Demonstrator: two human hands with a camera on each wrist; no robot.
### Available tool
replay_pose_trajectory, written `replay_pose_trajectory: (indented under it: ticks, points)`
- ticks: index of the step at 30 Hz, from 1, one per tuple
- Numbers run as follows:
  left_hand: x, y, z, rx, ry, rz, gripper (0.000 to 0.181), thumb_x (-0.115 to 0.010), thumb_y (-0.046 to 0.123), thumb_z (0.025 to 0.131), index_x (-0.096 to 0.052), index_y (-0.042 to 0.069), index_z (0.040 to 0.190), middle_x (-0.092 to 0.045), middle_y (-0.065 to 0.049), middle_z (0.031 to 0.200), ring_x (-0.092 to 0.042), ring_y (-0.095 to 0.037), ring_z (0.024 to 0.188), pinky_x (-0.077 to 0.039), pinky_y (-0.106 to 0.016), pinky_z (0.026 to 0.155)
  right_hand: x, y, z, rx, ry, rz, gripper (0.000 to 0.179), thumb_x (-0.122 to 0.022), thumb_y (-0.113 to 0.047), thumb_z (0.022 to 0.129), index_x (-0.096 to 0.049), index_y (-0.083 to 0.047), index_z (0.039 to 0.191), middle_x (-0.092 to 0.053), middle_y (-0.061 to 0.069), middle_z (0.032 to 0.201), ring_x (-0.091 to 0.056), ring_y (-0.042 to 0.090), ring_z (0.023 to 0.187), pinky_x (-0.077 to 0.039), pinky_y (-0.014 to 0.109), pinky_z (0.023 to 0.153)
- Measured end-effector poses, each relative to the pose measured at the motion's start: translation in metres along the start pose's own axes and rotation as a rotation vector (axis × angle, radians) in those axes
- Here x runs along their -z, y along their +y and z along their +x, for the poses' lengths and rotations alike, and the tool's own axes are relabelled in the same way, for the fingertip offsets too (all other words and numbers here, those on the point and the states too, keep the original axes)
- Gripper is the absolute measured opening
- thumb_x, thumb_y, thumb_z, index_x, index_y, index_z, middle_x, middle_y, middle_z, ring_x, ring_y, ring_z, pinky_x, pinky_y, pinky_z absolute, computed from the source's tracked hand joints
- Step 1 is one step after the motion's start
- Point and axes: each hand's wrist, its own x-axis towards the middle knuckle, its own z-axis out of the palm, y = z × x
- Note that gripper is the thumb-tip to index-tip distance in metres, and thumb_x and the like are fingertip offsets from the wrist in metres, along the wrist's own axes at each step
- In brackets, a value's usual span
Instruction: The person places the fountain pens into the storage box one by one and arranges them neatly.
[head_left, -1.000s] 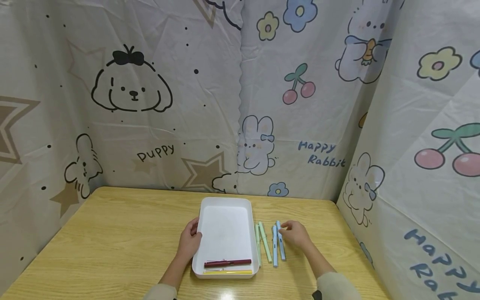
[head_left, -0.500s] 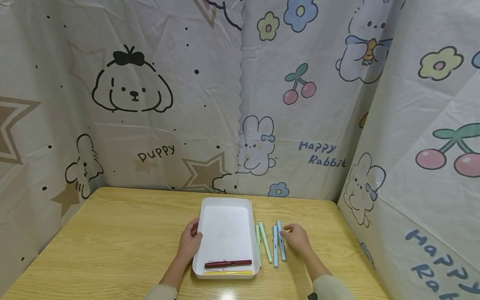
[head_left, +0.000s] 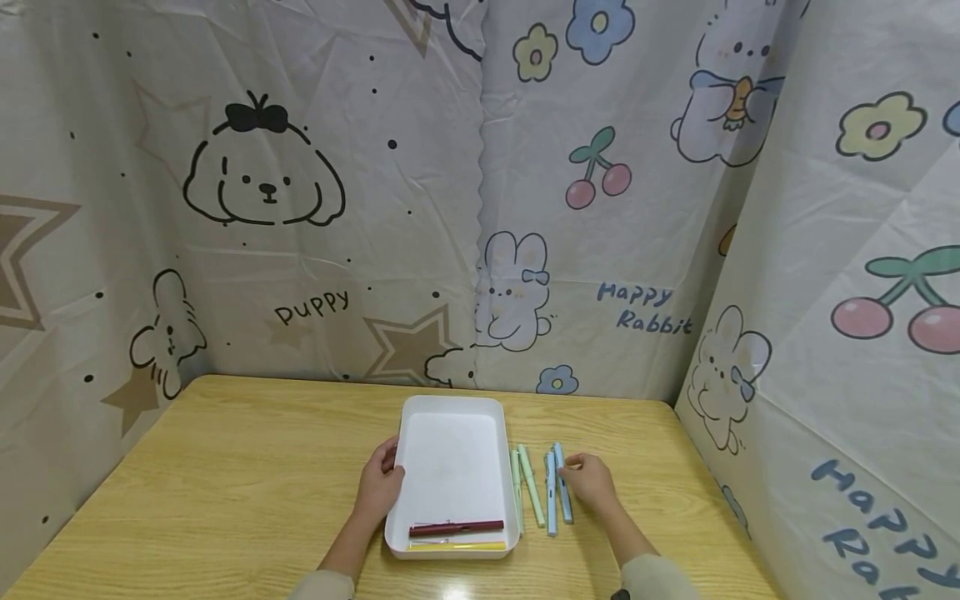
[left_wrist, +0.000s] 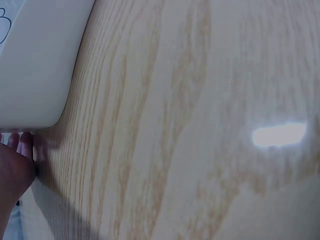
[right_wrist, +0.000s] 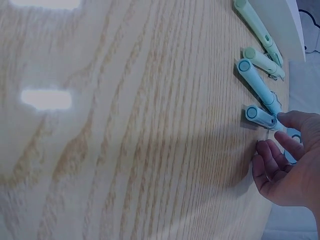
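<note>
A white tray (head_left: 450, 454) lies on the table, with a dark red pen (head_left: 456, 528) and a yellow pen (head_left: 456, 545) crosswise at its near end. My left hand (head_left: 380, 486) holds the tray's left side; in the left wrist view its fingers (left_wrist: 25, 145) meet the tray wall. To the right of the tray lie two light green pens (head_left: 532, 490) and two light blue pens. My right hand (head_left: 591, 481) pinches the right-hand blue pen (head_left: 565, 500) near its far end, between thumb and index finger. The left-hand blue pen (head_left: 551, 504) lies right beside it.
A wooden table (head_left: 285, 467) bears everything. Printed cloth (head_left: 300, 167) hangs behind it and along both sides. The green pens lie close against the tray's right wall.
My right hand has shifted slightly nearer and leftward along the right-hand blue pen, its fingers drawing in. My left hand, the tray and the pens look unmoved.
</note>
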Motion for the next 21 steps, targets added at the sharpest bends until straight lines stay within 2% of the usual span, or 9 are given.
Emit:
replay_pose_trajectory:
  ticks: [5,21]
  points:
    - [0.0002,-0.0001,0.0,-0.003,0.001,-0.002,0.05,-0.044,-0.004,0.086,-0.041,-0.003,0.136,-0.052,-0.027,0.127,-0.054,-0.036,0.112,-0.05,-0.04,0.087,0.0,-0.0011,-0.0016,-0.009,-0.005,0.011,0.03,-0.063,-0.017,0.083,-0.064,0.005,0.104,-0.064,0.014,0.09,-0.055,0.021,0.078,-0.043,0.027,0.062]
    - [0.0005,0.0005,-0.0009,-0.007,-0.004,-0.015,0.05,-0.044,-0.005,0.086,-0.041,-0.003,0.137,-0.052,-0.027,0.127,-0.054,-0.036,0.112,-0.05,-0.038,0.086,0.0001,-0.0029,-0.0063,-0.03,-0.004,0.011,0.029,-0.062,-0.016,0.083,-0.063,0.006,0.102,-0.065,0.019,0.097,-0.059,0.022,0.077,-0.047,0.029,0.061]
